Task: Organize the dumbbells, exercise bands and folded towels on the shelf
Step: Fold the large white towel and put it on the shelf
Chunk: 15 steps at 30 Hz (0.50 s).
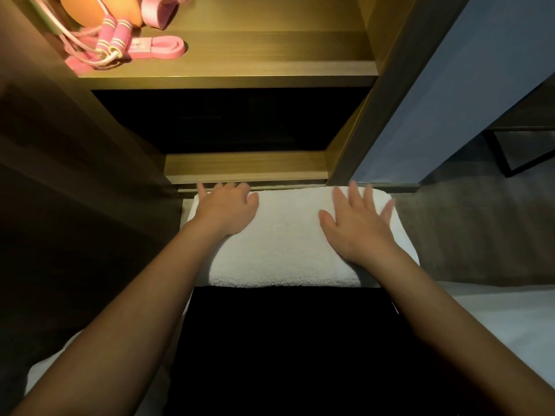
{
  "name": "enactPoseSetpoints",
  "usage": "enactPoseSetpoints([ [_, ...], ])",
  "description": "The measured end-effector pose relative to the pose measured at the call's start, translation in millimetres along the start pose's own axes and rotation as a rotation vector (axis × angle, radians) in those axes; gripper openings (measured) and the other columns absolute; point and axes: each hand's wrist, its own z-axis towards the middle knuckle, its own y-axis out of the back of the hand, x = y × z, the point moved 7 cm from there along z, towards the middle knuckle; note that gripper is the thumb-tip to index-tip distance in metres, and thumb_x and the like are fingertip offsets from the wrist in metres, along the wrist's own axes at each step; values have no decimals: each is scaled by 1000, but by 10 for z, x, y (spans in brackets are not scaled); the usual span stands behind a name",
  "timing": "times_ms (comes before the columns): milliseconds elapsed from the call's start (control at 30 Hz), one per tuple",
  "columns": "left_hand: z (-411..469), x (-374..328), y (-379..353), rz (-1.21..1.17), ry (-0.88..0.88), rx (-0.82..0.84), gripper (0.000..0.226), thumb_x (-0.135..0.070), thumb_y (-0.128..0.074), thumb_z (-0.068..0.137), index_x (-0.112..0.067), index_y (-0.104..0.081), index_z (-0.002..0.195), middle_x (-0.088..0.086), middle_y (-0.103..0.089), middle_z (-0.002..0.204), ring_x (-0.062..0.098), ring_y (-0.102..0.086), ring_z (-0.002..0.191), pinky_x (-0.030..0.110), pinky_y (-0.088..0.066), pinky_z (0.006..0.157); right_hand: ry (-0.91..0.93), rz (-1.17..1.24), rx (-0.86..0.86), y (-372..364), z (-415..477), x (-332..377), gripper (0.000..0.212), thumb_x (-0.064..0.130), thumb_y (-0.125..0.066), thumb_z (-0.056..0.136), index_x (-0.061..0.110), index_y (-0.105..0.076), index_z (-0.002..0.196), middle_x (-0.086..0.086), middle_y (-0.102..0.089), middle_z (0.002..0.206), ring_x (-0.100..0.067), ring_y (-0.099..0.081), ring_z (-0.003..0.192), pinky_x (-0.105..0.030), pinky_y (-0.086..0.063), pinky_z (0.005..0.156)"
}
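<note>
A folded white towel lies flat across my lap, in front of the wooden shelf unit. My left hand rests on the towel's far left corner, its fingers bent over the far edge. My right hand lies flat on the right half with fingers spread. On the lit upper shelf at the left sit pink exercise bands, a pink-handled skipping rope and an orange rounded object. No dumbbells are in view.
Below the lit shelf a dark compartment opens, with a lower wooden ledge just beyond the towel. A dark wooden panel stands to the left. At the right are a blue-grey wall and grey carpet.
</note>
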Motion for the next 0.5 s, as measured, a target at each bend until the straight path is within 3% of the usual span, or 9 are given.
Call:
enactPoseSetpoints([
  [100,-62,-259,-7,-68,-197,-42,46,-32,-23,102,-22,-41,144,2,-45,147,21,-36,137,52,-8,119,167,24,-66,68,160,402,58,46,-17,102,24,-13,155,-2,-1,164,-28,7,150,-63,6,116],
  [167,-60,-319,-47,-65,-234,-30,46,-34,-23,103,-25,-38,146,0,-44,149,20,-36,138,48,-14,118,208,7,-40,-39,200,563,57,46,-16,102,25,-15,155,2,-7,164,-27,4,150,-62,5,116],
  [333,109,-20,-107,18,-37,50,58,-53,-15,99,-28,-46,140,3,-47,146,28,-41,133,55,-19,113,118,20,-5,-152,205,320,61,64,-12,97,40,-8,153,6,1,164,-25,10,150,-65,5,114],
  [500,204,156,-102,-7,102,60,55,-49,-16,98,-24,-51,133,8,-50,141,31,-44,128,59,-21,111,-107,171,66,-216,169,-145,73,72,-11,92,36,3,154,1,12,163,-28,12,149,-63,-2,115],
])
